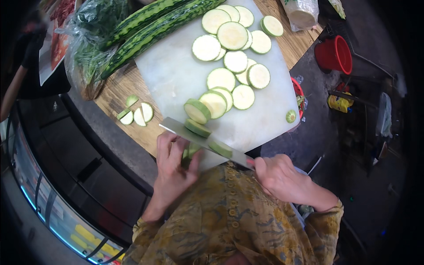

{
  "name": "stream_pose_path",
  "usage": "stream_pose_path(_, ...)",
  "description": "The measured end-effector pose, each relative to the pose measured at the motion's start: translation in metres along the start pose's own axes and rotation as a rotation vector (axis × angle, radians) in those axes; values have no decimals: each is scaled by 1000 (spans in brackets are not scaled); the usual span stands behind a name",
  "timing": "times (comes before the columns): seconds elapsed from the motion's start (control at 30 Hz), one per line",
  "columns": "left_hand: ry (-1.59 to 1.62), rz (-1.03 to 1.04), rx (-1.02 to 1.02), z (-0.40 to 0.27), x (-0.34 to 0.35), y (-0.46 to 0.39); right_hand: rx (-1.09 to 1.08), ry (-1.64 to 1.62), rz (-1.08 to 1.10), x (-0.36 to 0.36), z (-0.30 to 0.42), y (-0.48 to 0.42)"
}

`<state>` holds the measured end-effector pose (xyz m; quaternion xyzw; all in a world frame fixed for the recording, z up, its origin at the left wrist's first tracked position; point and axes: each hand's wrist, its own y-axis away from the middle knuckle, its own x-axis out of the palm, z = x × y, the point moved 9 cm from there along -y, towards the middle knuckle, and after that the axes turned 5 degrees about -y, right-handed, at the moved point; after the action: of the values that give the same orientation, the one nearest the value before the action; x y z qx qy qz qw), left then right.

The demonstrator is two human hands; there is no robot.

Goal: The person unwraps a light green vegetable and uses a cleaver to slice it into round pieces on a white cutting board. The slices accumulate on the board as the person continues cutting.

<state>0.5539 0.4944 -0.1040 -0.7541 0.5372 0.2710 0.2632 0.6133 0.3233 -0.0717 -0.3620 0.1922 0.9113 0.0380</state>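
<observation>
My right hand [281,179] grips the handle of a kitchen knife [195,136], whose blade slants up and left across the near part of a white cutting board [172,79]. Behind the blade, my left hand [175,162] holds a green zucchini piece [190,152] between thumb and fingers, partly hidden by the hand. One thick slice [197,128] stands against the blade's far side, and another cut piece [220,149] shows by the blade nearer the handle. Several round zucchini slices [221,81] spread away over the board. A small end piece [291,116] lies at the board's right edge.
Two long dark-striped green squashes [159,36] lie across the board's far left, beside bagged leafy greens [89,49]. Small zucchini offcuts [143,114] rest on the wooden table [122,86]. A red bucket [333,54] stands on the floor at right. Another person's arm [15,86] shows far left.
</observation>
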Motion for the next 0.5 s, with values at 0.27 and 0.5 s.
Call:
stream_pose_path(0.27,62,47,-130,4,-4,3,30,-13,-57,-16,-32,-23)
stream_pose_path(0.5,52,-33,-61,0,0,-10,134,35,-248,-75,-49,-28)
